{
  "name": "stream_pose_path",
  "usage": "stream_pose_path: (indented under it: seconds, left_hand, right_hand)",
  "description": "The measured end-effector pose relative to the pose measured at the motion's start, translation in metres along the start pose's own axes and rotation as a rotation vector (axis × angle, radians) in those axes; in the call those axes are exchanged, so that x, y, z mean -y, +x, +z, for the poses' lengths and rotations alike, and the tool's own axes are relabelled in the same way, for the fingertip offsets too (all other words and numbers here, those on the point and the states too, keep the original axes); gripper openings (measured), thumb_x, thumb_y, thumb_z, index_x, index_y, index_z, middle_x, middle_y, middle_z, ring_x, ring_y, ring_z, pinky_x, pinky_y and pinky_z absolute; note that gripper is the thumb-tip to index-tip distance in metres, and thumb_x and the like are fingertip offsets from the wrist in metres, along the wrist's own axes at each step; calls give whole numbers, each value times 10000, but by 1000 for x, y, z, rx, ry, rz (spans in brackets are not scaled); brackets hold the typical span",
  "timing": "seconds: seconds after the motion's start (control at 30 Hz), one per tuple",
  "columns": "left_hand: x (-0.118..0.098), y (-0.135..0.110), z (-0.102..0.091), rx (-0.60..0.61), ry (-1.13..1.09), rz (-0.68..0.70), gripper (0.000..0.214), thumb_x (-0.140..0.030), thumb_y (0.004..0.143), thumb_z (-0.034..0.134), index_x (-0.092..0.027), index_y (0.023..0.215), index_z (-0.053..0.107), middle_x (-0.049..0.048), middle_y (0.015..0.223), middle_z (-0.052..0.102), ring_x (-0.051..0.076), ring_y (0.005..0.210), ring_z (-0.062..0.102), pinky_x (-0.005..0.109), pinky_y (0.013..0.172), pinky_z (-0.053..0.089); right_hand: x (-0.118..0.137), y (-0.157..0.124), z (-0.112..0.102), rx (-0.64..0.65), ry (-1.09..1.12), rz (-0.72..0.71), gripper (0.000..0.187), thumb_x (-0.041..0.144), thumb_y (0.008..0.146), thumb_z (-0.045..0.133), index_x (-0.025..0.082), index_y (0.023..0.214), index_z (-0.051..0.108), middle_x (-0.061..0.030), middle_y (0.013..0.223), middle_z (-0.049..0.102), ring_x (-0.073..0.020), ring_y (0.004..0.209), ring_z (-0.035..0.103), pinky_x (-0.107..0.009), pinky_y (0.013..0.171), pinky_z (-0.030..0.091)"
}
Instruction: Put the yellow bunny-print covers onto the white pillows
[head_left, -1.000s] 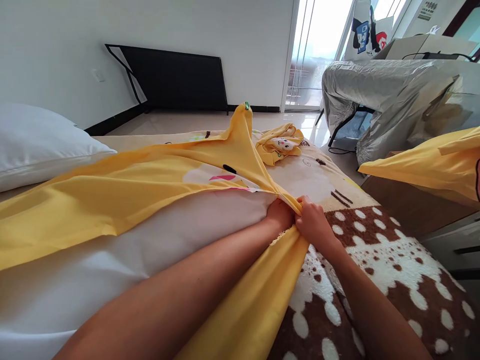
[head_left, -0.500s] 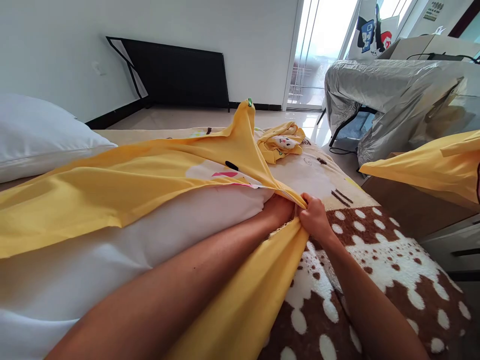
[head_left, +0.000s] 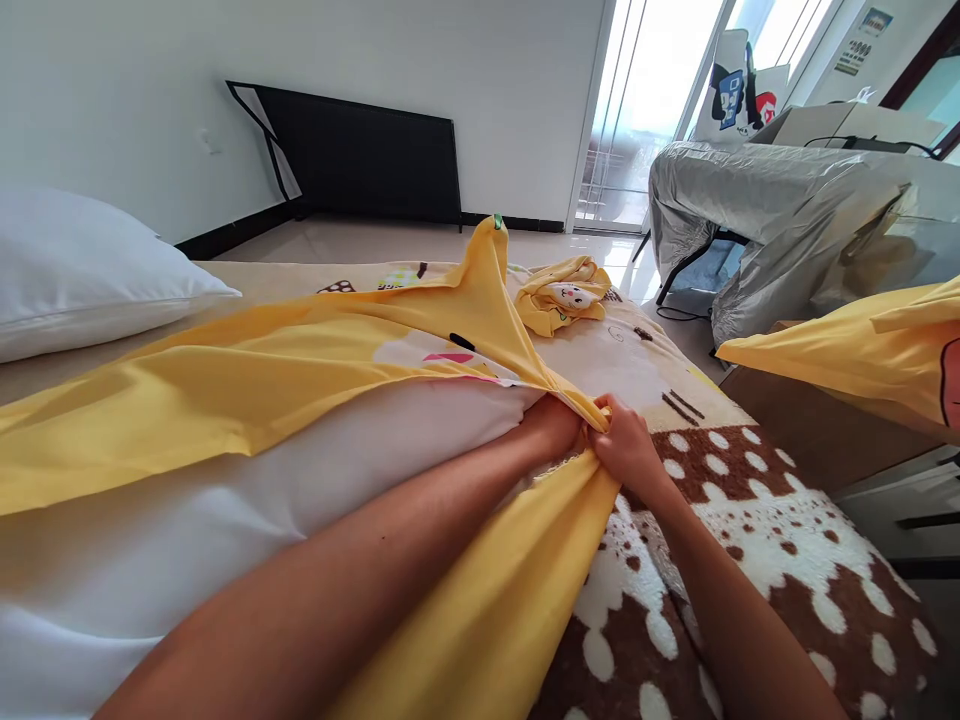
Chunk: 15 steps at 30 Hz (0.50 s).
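A yellow pillowcase [head_left: 315,330] with a printed cartoon face lies spread over a white pillow [head_left: 360,450]. Its upper and lower layers part around my left forearm. My left hand [head_left: 561,425] reaches into the opening beside the pillow's end, and its fingers are hidden under the cloth. With fingers closed, my right hand [head_left: 624,442] pinches the bunched edge of the pillowcase right beside my left hand. From that grip the lower layer hangs down toward me.
A crumpled yellow cloth [head_left: 566,297] with a face print lies on the brown and cream patterned blanket [head_left: 720,520]. Another white pillow [head_left: 97,275] rests at left. More yellow fabric [head_left: 847,345] sits on a box at right, near a silver-covered table [head_left: 757,190].
The view has shifted slightly, so the room sits a little lower. My right hand still grips the pillowcase edge and has moved slightly left and down. My left hand stays inside.
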<state>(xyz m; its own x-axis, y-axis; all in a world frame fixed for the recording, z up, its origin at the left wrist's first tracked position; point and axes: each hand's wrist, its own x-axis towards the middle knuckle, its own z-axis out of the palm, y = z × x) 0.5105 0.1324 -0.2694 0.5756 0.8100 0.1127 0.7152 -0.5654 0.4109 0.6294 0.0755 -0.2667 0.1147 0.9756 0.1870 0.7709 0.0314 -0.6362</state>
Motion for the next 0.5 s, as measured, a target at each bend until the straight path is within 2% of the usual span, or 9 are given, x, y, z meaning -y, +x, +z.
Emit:
stream_pose_path:
  seconds: [0.13, 0.27, 0.37, 0.43, 0.5]
  left_hand:
    - [-2, -5, 0, 64, -22, 118, 220, -211, 775, 511, -178, 941, 652, 81, 1067, 669, 248, 961, 583, 356, 864, 465]
    - [0, -4, 0, 102, -21, 183, 211, -187, 776, 493, -170, 906, 657, 92, 1060, 669, 257, 973, 590, 387, 886, 456]
    - [4, -1, 4, 97, -18, 204, 239, -184, 806, 467, -174, 964, 647, 84, 1116, 650, 243, 1052, 565, 384, 962, 419]
    - [5, 0, 8, 87, -12, 205, 272, -170, 821, 456, -162, 1025, 635, 96, 1192, 618, 256, 1155, 507, 417, 1040, 349]
    - [6, 0, 10, 71, -19, 193, 292, -153, 825, 453, -143, 1060, 626, 117, 1228, 596, 274, 1201, 470, 448, 1067, 310]
  right_hand:
    - [-2, -1, -7, 23, -311, 9, 235, 67, 632, 424, 183, 812, 521, -58, 748, 621, -206, 724, 545, -275, 640, 323]
    - [-3, -2, -7, -23, -379, -7, 223, 79, 650, 428, 184, 822, 525, -71, 786, 600, -210, 748, 539, -279, 652, 326]
    - [-5, 0, -5, -101, -202, -86, 223, 71, 638, 411, 186, 787, 530, -52, 794, 600, -190, 765, 532, -272, 682, 343]
    - [-7, 1, -2, -95, 29, -85, 185, 114, 658, 429, 189, 781, 546, -22, 748, 602, -172, 726, 527, -260, 670, 359]
    - [-9, 3, 3, -62, 316, -26, 123, 194, 671, 471, 188, 766, 550, 2, 699, 588, -153, 662, 509, -244, 622, 373]
